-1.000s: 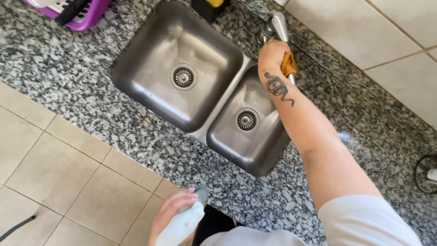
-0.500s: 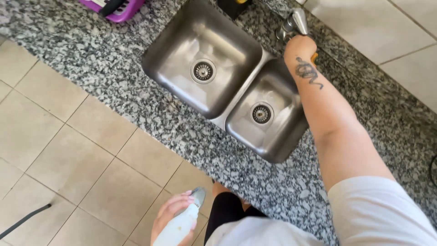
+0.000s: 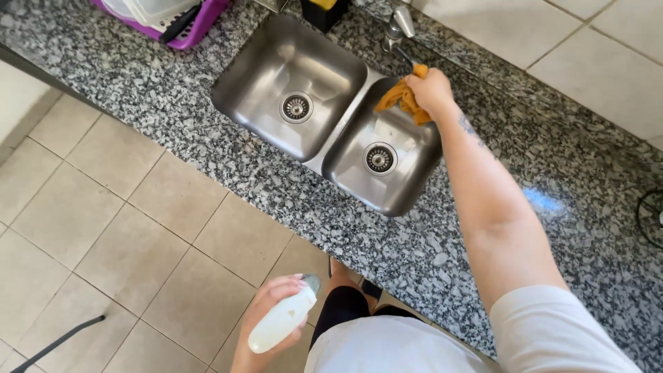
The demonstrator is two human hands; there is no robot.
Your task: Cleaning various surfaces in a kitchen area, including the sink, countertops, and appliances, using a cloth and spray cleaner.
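My right hand (image 3: pixel 431 90) reaches out over the far edge of the right basin of a double steel sink (image 3: pixel 324 114) and grips an orange cloth (image 3: pixel 402 99), just below the chrome tap (image 3: pixel 399 26). Down by my side, over the floor, my left hand (image 3: pixel 266 311) holds a white spray bottle (image 3: pixel 284 319) with a grey nozzle. The sink is set into a speckled grey granite counter (image 3: pixel 207 173). Both basins look empty, each with a round drain.
A purple dish rack (image 3: pixel 181 21) with pale items stands at the counter's far left. A dark container with something yellow (image 3: pixel 324 10) sits behind the sink. Beige floor tiles (image 3: pixel 138 228) lie below, with a dark rod (image 3: pixel 59 340) at the bottom left. White wall tiles are behind the counter.
My right hand has turned from the tap and now holds the orange cloth over the right basin. The view has shifted, so the sink sits further right. My left hand still holds the bottle.
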